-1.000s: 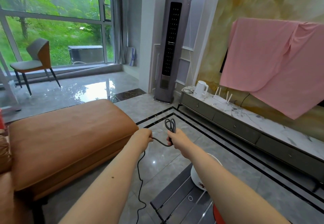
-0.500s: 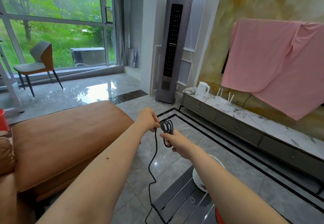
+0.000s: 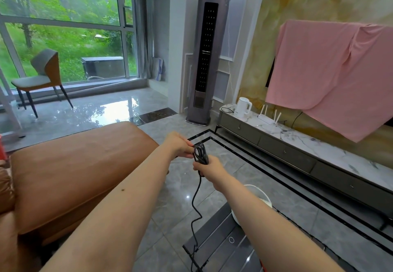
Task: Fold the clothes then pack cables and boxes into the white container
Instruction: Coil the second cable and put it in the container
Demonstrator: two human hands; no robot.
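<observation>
Above the grey tiled floor, beside the brown sofa (image 3: 70,171), the left hand (image 3: 178,145) pinches the top of a looped black cable (image 3: 201,153) with curled fingers. Just to the right, the right hand (image 3: 209,170) grips the bottom of the loops, and the loose end hangs down. The white container (image 3: 260,196) sits lower right, behind the right forearm
</observation>
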